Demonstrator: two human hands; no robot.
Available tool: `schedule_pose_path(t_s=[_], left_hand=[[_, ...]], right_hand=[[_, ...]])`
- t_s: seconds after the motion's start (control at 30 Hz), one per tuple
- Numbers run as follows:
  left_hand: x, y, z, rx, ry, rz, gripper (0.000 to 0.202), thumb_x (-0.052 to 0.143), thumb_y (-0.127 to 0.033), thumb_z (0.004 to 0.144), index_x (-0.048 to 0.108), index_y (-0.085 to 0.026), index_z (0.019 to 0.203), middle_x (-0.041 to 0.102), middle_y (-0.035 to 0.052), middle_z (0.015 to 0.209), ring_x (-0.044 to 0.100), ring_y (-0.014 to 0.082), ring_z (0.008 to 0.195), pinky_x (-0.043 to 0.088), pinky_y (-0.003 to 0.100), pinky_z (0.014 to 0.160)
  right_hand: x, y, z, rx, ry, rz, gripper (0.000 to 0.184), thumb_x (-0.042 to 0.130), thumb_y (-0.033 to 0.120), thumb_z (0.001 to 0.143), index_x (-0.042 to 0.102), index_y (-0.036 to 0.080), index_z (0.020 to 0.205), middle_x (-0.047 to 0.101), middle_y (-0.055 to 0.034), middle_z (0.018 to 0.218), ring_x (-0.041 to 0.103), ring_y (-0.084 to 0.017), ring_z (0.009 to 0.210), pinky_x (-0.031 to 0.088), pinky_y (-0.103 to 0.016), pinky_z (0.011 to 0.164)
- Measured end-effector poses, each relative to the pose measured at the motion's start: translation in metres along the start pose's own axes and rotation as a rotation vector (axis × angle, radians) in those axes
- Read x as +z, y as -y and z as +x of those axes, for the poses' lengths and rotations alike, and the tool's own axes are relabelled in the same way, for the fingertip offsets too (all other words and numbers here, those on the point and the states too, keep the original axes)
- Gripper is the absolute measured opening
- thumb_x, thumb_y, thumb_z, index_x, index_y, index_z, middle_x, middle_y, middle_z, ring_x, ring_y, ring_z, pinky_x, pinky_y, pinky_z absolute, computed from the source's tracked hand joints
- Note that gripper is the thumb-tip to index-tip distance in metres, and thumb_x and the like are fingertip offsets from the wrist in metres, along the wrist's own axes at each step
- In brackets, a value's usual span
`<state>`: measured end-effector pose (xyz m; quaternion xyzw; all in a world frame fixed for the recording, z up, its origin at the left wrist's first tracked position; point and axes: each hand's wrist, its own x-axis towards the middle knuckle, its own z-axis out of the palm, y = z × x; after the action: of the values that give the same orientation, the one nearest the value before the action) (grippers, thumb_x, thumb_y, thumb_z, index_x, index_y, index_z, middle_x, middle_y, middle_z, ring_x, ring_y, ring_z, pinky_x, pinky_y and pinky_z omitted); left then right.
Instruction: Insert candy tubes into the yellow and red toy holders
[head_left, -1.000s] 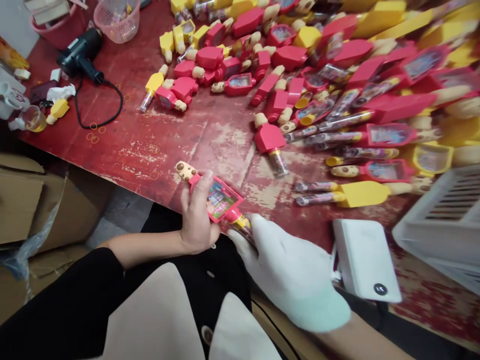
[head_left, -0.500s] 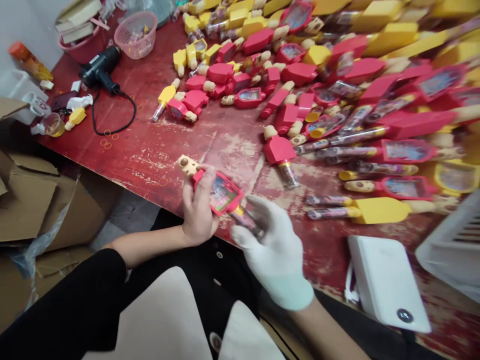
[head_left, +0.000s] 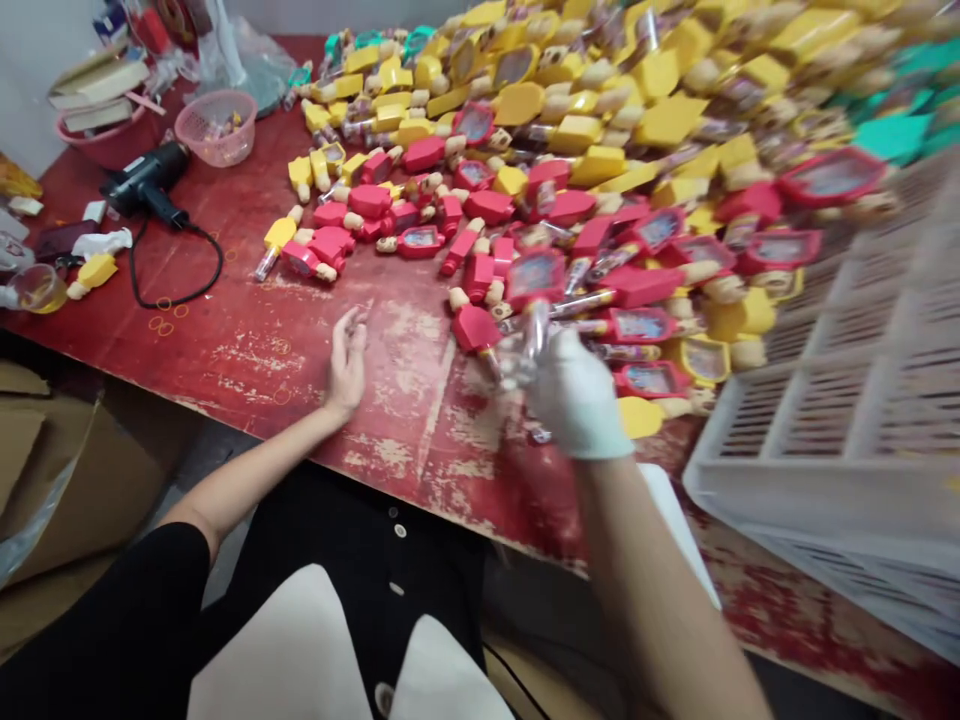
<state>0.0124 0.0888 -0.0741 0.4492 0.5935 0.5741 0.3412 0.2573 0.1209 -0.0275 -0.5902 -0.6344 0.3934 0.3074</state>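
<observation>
Fingers [head_left: 340,347] of your left hand [head_left: 347,378]: lay slack, unoccupied, over tabletop [head_left: 394,425]. Your gloved right hand [head_left: 577,395]: blurred, was at clear tube [head_left: 536,325] of red toy [head_left: 535,274]; grip could not be told. Red toy lay in near side of toy pile [head_left: 517,106].

Count, from beside the worktop [head_left: 247,370] (one). Hands: two, i.e. one bare left hand [head_left: 347,365], one gloved right hand [head_left: 579,392]. Red toys [head_left: 639,287]: more than twenty; overlap prevents an exact figure. Yellow toys [head_left: 670,122]: dozens, most numerous colour; one of these sits apart at far left. Green toys [head_left: 891,138]: at least six, across two groups; right-hand group blurred. Heat gun [head_left: 144,178]: one. Pink perforated basket [head_left: 201,148]: one. Pink tub [head_left: 112,148]: one, bearing at least two books [head_left: 100,80]. Clear cup [head_left: 41,288]: one. Yellow rings [head_left: 164,303]: about seven. White slatted crate [head_left: 795,490]: at least one. White box [head_left: 688,535]: one, partly hidden.
</observation>
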Motion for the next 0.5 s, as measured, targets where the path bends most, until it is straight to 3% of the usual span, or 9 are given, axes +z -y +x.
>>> schedule_pose_path(t_s=[0.07,0.13,0.2,0.3,0.37,0.43,0.5], left_hand=[[-0.014,0.015,0.026,0.087,-0.013,0.217,0.042,0.039,-0.044,0.103,0.048,-0.021,0.137,0.053,0.0166,0.145,0.053,0.0206,0.136,0.044,0.039,0.110],[-0.031,0.022,0.055,0.174,-0.017,0.482,0.038,0.042,-0.024,0.099,0.051,-0.017,0.135,0.054,0.0168,0.142,0.050,0.0208,0.136,0.040,0.038,0.115],[-0.047,0.023,0.089,0.219,-0.009,0.757,0.049,0.042,-0.006,0.089,0.052,-0.013,0.136,0.052,0.0169,0.145,0.044,0.0216,0.140,0.033,0.037,0.120],[-0.067,0.013,0.143,0.224,0.132,1.081,0.065,0.048,0.002,0.078,0.049,-0.012,0.142,0.044,0.0160,0.154,0.036,0.0280,0.144,0.030,0.043,0.120],[-0.077,0.005,0.172,0.232,0.245,1.216,0.065,0.055,-0.001,0.079,0.048,-0.012,0.143,0.044,0.0171,0.154,0.037,0.0330,0.142,0.031,0.049,0.117],[-0.083,-0.002,0.188,0.246,0.293,1.278,0.060,0.062,-0.010,0.082,0.048,-0.012,0.141,0.048,0.0195,0.150,0.040,0.0360,0.138,0.029,0.053,0.115],[-0.086,-0.006,0.190,0.224,0.282,1.259,0.057,0.069,-0.018,0.083,0.050,-0.011,0.136,0.053,0.0213,0.144,0.042,0.0379,0.136,0.028,0.054,0.115]], right_hand=[[-0.021,-0.012,0.034,-0.102,-0.036,-0.206,0.030,0.039,0.039,0.100,0.062,0.019,0.102,0.061,-0.0103,0.094,0.050,-0.017,0.077,0.039,-0.031,0.070],[-0.028,-0.021,0.060,-0.149,-0.022,-0.347,0.017,0.054,0.023,0.090,0.068,0.016,0.093,0.059,-0.0146,0.097,0.047,-0.020,0.082,0.033,-0.034,0.072],[-0.025,-0.028,0.078,-0.226,0.044,-0.631,0.017,0.056,0.019,0.088,0.072,0.014,0.089,0.058,-0.0169,0.096,0.043,-0.021,0.081,0.026,-0.035,0.068],[-0.017,-0.035,0.089,-0.363,0.113,-1.007,0.019,0.059,0.025,0.092,0.074,0.013,0.087,0.060,-0.0187,0.096,0.044,-0.022,0.083,0.023,-0.036,0.066],[-0.017,-0.038,0.084,-0.379,0.083,-0.929,0.016,0.064,0.026,0.090,0.071,0.013,0.085,0.062,-0.0172,0.095,0.048,-0.021,0.085,0.027,-0.036,0.068],[-0.021,-0.037,0.069,-0.310,0.011,-0.629,0.014,0.065,0.025,0.089,0.068,0.012,0.094,0.065,-0.0148,0.095,0.053,-0.020,0.087,0.034,-0.035,0.071],[-0.026,-0.035,0.048,-0.221,-0.034,-0.271,0.019,0.062,0.027,0.092,0.064,0.012,0.103,0.066,-0.0121,0.096,0.058,-0.017,0.086,0.040,-0.033,0.073]])
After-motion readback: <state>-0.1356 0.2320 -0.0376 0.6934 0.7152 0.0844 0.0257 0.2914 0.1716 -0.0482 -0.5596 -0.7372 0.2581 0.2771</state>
